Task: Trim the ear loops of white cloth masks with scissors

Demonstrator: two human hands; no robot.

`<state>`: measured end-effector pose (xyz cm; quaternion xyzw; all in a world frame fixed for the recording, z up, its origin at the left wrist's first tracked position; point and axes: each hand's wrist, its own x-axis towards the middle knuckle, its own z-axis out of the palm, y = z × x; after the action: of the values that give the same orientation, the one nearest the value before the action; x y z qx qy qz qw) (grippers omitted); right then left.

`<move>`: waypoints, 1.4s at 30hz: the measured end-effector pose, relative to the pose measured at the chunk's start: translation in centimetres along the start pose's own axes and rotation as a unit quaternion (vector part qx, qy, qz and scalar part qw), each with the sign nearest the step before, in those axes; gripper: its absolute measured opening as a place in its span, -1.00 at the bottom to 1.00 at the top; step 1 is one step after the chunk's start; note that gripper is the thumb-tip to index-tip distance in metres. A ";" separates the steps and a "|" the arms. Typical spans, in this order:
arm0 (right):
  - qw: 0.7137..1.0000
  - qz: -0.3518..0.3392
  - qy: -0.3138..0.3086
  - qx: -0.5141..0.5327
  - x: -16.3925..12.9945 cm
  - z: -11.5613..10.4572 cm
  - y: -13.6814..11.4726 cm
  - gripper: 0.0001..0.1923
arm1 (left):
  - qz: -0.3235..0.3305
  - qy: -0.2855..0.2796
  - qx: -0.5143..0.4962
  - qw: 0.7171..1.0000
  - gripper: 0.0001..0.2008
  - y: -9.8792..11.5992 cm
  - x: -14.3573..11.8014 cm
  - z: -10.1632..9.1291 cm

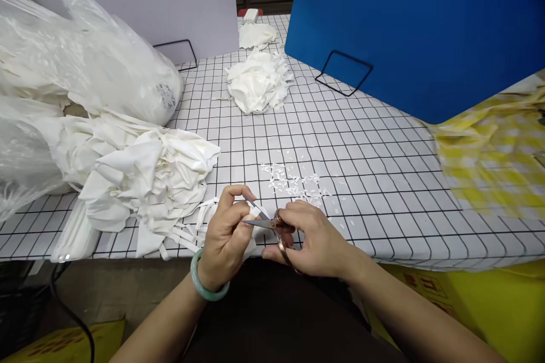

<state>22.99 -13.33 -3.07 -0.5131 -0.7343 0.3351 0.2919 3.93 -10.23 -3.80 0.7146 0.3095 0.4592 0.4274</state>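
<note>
My right hand (313,232) holds a pair of scissors (264,223) with copper-coloured handles, its fingers in the loops and the blades parted. Between thumb and fingers, my left hand (227,232) pinches a small piece of white fabric (254,212) right at the blades. A green bangle (208,289) circles the left wrist. More white cloth hangs below the hands, partly hidden by them. Just beyond the scissors, many tiny white clippings (298,184) lie scattered on the checked tablecloth (361,159).
On the left, a heap of white fabric pieces (145,176) spills from a large clear plastic bag (106,57). A white pile of cloth (259,80) sits farther back. Grey and blue boards (404,22) stand behind, with a black wire stand (344,74). Yellow checked cloth (489,153) lies right.
</note>
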 end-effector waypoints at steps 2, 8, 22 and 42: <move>1.000 0.000 0.001 0.007 0.0 0.0 -0.1 -0.54 | 0.006 -0.005 0.001 1.000 -0.74 0.0 -0.1 0.1; 1.000 0.008 0.000 0.021 0.0 0.2 -0.2 -0.48 | 0.007 -0.013 0.001 1.000 -0.76 0.0 -0.2 0.2; 0.998 0.045 0.026 0.031 -1.9 0.4 0.8 -0.47 | -0.002 -0.049 0.016 0.999 -0.74 0.1 0.1 1.5; 0.966 0.194 0.080 0.154 -4.7 1.0 3.8 -0.44 | 0.005 -0.045 0.294 0.955 -0.95 -1.1 -1.1 -2.1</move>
<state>25.76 -17.08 -7.11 -0.6195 -0.5345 0.4524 0.3547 1.50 -9.92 -4.77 0.8303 0.4077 0.3172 0.2091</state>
